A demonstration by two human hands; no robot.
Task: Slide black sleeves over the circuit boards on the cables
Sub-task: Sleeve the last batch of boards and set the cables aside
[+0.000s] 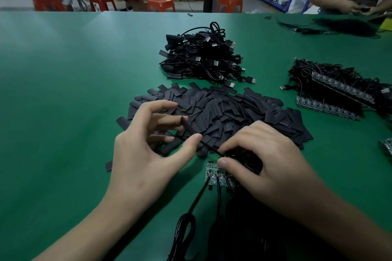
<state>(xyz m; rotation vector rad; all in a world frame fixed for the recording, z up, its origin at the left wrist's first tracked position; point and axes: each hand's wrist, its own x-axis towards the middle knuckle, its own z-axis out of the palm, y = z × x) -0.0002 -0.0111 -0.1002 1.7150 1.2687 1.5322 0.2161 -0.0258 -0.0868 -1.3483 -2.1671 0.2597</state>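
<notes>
My left hand [146, 150] pinches a black sleeve [189, 127] between thumb and fingers, the sleeve slanting up to the left. A thin black cable [210, 148] runs from the sleeve's lower end to my right hand [261, 159], which grips it with fingers curled. Just under my right thumb lie a few small circuit boards [214, 174] side by side, each with a black cable [197, 199] trailing toward me. A wide heap of flat black sleeves [229, 110] covers the green table [63, 91] right behind both hands.
A stack of sleeved cables with USB plugs [203, 57] sits beyond the sleeve heap. Rows of bare boards with cables [339, 91] lie at the right. Coiled cables [184, 229] rest near me. Another person's hands [358, 7] work at the far right corner.
</notes>
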